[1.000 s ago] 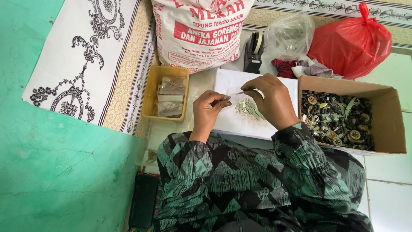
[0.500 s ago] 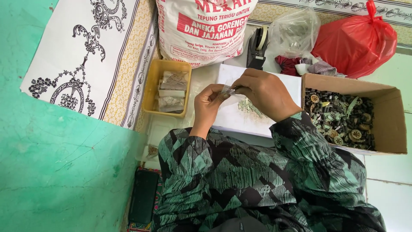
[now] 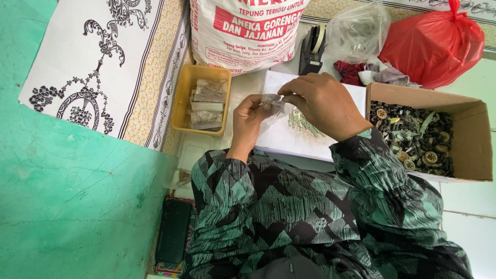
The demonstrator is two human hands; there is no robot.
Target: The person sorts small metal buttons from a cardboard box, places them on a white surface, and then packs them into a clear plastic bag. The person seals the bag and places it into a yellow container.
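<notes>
My left hand and my right hand meet over a white board, both pinching a small clear plastic bag between them. Under my right hand lies a small heap of thin greenish metal pieces on the board. Both forearms wear dark green patterned sleeves. What is inside the bag cannot be made out.
A yellow tray of filled small clear bags sits left of the board. A cardboard box of dark small parts stands at the right. Behind are a white printed sack, a black tape dispenser, a clear bag and a red bag.
My hands have drawn closer together and lifted slightly off the heap, now both holding the small clear bag. The camera view shifted a little.
</notes>
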